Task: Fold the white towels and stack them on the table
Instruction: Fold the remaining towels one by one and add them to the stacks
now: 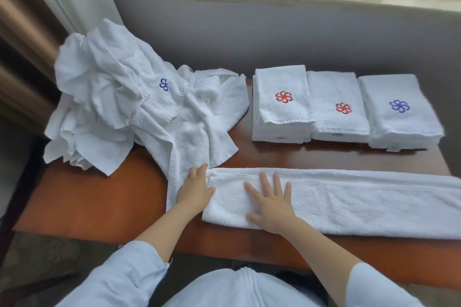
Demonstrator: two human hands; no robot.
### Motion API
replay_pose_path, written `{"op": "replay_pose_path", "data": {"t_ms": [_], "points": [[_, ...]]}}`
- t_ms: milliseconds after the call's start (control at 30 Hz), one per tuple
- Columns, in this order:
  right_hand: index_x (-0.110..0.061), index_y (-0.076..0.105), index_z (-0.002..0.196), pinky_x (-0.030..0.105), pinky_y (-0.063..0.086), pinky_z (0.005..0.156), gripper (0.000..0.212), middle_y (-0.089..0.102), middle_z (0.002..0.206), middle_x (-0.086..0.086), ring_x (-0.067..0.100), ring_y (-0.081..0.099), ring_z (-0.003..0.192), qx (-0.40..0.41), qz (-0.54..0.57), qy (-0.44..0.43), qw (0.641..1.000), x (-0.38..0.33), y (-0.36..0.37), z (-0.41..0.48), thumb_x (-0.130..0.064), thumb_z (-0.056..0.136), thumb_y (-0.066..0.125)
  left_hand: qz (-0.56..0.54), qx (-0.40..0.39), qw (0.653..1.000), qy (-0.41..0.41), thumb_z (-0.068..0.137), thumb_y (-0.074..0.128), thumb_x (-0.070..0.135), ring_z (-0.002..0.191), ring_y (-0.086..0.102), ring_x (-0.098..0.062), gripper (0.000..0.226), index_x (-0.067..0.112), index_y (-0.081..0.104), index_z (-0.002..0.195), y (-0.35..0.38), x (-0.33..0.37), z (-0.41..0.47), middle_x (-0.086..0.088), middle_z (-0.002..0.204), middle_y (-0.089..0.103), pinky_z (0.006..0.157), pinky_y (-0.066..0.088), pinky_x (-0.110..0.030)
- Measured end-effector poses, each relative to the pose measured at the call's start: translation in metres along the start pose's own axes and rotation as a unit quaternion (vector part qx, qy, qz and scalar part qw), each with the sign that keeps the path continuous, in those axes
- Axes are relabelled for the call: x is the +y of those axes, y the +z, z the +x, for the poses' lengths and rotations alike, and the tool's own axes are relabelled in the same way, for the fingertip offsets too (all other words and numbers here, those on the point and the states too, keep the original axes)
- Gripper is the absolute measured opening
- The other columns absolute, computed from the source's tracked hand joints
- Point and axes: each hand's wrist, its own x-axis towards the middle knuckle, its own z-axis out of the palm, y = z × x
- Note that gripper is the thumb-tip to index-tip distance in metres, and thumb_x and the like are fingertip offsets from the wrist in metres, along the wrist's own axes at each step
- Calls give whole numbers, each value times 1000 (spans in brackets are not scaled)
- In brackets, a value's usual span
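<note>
Three folded stacks stand at the back of the tabletop, a loose heap awaits folding, and a lengthwise-folded towel lies nearest, right hand pressing flat, left hand open-fingered at its end.

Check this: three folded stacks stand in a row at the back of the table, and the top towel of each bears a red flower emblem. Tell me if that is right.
Not quite. Only the left stack and the middle stack bear a red emblem; the right stack bears a blue one, as the head view shows. The three folded stacks do stand in a row at the back of the table.
</note>
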Motion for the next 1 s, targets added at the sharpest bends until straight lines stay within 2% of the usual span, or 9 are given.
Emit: {"op": "replay_pose_path", "data": {"t_ms": [167,433,533,633,700,767,833,900,1000], "points": [[-49,-13,150,66,-21,110,84,-32,159,3,38,-39,140,-11,-4,5,1000,0,0,0,-58,89,45,20,20,1000,-6,90,64,27,102,57,-18,47,20,43,132,-1,3,7,-2,131,38,78,53,-34],[-51,-11,150,62,-29,106,90,-36,158,1,34,-45,137,-30,29,-3,999,4,1,2,-49,84,50,64,96,992,49,87,65,27,83,53,-13,23,21,46,98,-2,12,5,5,93,58,68,42,-25],[-50,2,153,58,-30,106,82,-31,160,-2,30,-43,138,-52,93,-6,994,7,-7,3,-52,87,52,-3,71,997,41,90,62,36,66,55,-12,28,25,39,101,-3,16,2,9,79,56,54,39,-27],[-43,32,150,57,-21,113,61,-4,166,-3,26,-25,149,-48,217,-3,975,9,-27,3,-50,93,51,-107,18,993,44,88,62,41,70,56,-4,30,37,41,109,-12,31,3,16,87,53,58,39,-25],[-37,50,141,52,2,121,48,30,158,-5,22,6,152,-32,375,15,926,15,-44,-5,-43,94,53,-154,-10,986,65,85,63,39,80,57,1,25,44,50,106,-17,50,6,21,96,56,64,42,-23],[-34,62,129,32,35,108,41,56,138,-11,14,42,138,-39,555,36,830,23,-64,-20,-43,89,57,-191,-29,978,82,84,63,33,85,61,-1,15,42,61,96,-21,74,8,22,103,62,67,48,-22],[-32,65,122,31,48,97,45,68,124,-9,12,61,120,-68,656,43,750,34,-79,-33,-49,81,57,-254,-52,963,67,84,63,25,73,68,-12,8,32,66,88,-20,102,10,12,93,67,56,53,-25],[-28,64,125,39,52,99,45,68,124,-2,16,66,112,-96,690,15,717,49,-90,-46,-47,85,55,-315,-81,945,35,84,63,18,59,70,-19,3,18,65,87,-16,133,9,-2,80,69,49,55,-28],[-26,59,131,37,52,88,40,65,121,4,21,63,100,-115,693,-31,711,76,-100,-67,-35,92,56,-353,-104,930,12,83,65,15,59,72,-20,7,13,63,90,-8,178,7,-9,74,72,53,56,-28]]}}
